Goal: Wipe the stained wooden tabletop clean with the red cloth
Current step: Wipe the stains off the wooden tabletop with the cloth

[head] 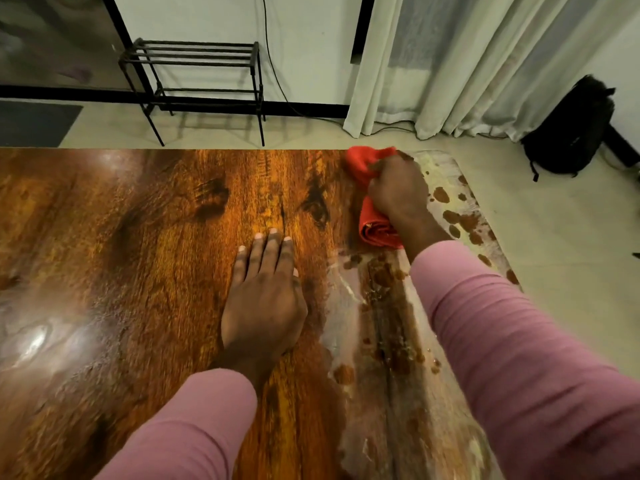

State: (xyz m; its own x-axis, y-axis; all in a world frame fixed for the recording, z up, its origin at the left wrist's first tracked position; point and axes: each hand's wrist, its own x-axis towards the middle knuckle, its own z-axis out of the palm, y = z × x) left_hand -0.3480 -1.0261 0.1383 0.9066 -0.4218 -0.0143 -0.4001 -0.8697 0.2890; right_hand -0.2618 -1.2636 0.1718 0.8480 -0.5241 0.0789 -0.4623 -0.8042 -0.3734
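The wooden tabletop [138, 237] fills the lower view, glossy brown on its left and middle. A pale smeared film with brown blotches, the stain [388, 306], covers its right strip up to the far right corner. My right hand [398, 192] grips the bunched red cloth [375, 230] near the table's far right edge and holds it down on the wood. The cloth shows above and below my fist. My left hand [266, 299] rests flat on the middle of the table, fingers straight and together. Both arms wear pink sleeves.
Beyond the table's far edge stands a black metal rack [194, 81] against the wall, with a cable hanging beside it. Pale curtains [467, 64] hang at the back right. A black backpack [571, 129] lies on the tiled floor to the right.
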